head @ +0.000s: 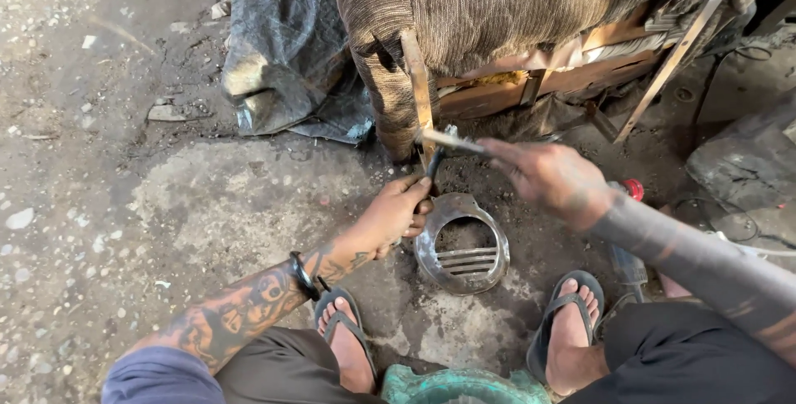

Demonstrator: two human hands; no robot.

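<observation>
A round metal ring [461, 244] with several bars across its lower half stands tilted on the dirty concrete floor between my feet. My left hand [396, 214] grips its upper left rim. My right hand [549, 178] is raised above and to the right of the ring, shut on a thin metal tool [448, 140] whose tip points left over the ring's top edge. A dark wristband sits on my left forearm.
Behind the ring stands a brown striped upholstered seat [497, 14] on a metal frame, with a grey tarp [282, 55] to its left. A red-tipped power tool [628, 263] lies by my right foot. A green cast metal part [461, 386] sits at the bottom edge.
</observation>
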